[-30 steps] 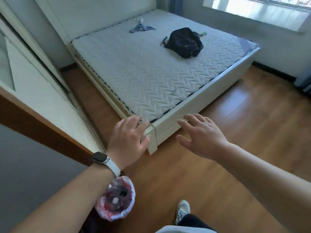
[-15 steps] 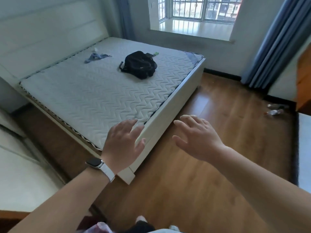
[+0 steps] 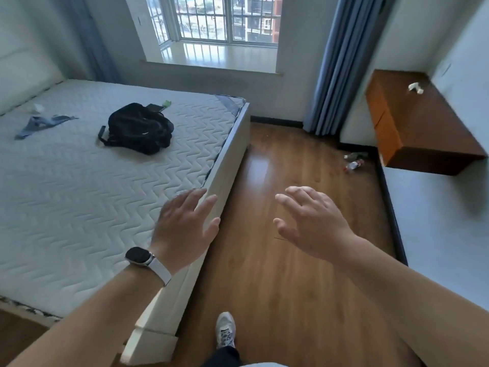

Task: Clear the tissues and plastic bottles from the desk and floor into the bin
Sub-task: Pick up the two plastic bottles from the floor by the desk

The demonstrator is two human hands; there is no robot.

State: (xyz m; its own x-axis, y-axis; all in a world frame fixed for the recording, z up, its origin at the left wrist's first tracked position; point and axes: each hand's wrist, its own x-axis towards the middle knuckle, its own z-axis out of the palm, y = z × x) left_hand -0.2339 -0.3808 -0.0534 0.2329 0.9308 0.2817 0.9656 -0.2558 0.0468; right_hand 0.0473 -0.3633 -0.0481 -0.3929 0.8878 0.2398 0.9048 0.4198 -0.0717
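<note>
The bed (image 3: 92, 186) fills the left of the view, its mattress bare but for a black backpack (image 3: 137, 128) and a blue cloth (image 3: 39, 124). The wood floor (image 3: 277, 260) runs from the shoe (image 3: 225, 329) at the bottom up to the far wall under the window (image 3: 225, 19). At right a brown desk (image 3: 423, 125) hangs off the wall beside the curtain (image 3: 336, 64).

Both arms reach forward. The left hand (image 3: 182, 229), a watch (image 3: 139, 256) on its wrist, is spread flat and holds nothing; it hovers over the bed's edge. The right hand (image 3: 315, 223) is likewise spread and bare, over the floor.

Two bottles (image 3: 354, 160) lie on their sides on the floor just below the desk's near end, close together and well apart from the hands. A crumpled tissue (image 3: 415, 87) sits on the desk top near the wall. No bin shows in this view.

The bottles look like thin clear plastic, probably empty or nearly so: light, smooth, apt to roll and to dent under a hard squeeze. Taking each around the middle of the body, or by the neck under the cap, should hold it surely. The tissue will be soft and almost weightless; a pinch of the whole wad with fingertips should lift it.
</note>
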